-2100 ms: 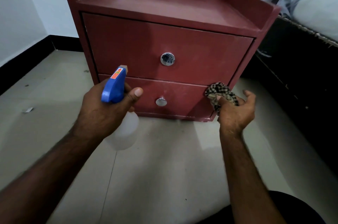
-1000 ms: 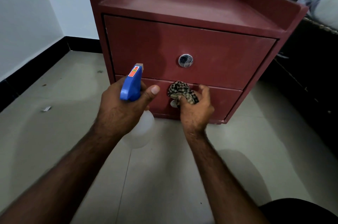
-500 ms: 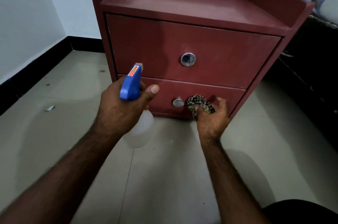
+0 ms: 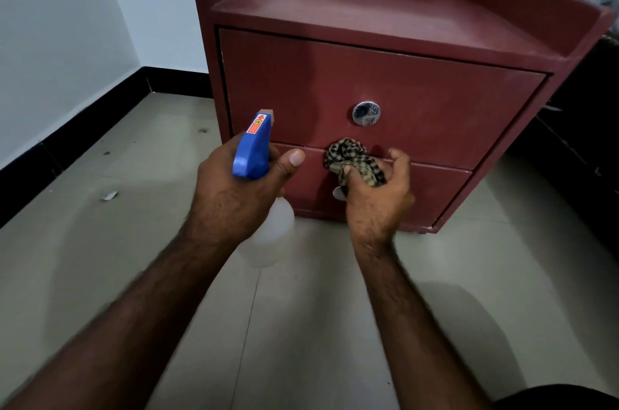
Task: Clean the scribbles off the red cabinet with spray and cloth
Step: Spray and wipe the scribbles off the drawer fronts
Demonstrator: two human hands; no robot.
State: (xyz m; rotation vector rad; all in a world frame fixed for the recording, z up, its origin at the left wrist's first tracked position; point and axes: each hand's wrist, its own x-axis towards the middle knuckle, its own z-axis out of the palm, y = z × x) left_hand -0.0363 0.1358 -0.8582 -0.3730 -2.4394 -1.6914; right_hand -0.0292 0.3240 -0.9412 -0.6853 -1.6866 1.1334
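Cloth (image 4: 355, 160): moved left since earlier; my right hand (image 4: 378, 201) pinches it bunched against lower drawer (image 4: 435, 188), to scrub.
Spray bottle (image 4: 251, 148): left hand (image 4: 234, 198) wraps it, nozzle facing red cabinet (image 4: 368, 7).

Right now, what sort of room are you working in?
Probably a bedroom at home, not certain: a red cabinet with two drawers, like a nightstand, stands on a tiled floor near a pale wall with black skirting, beside dark furniture at the right edge.
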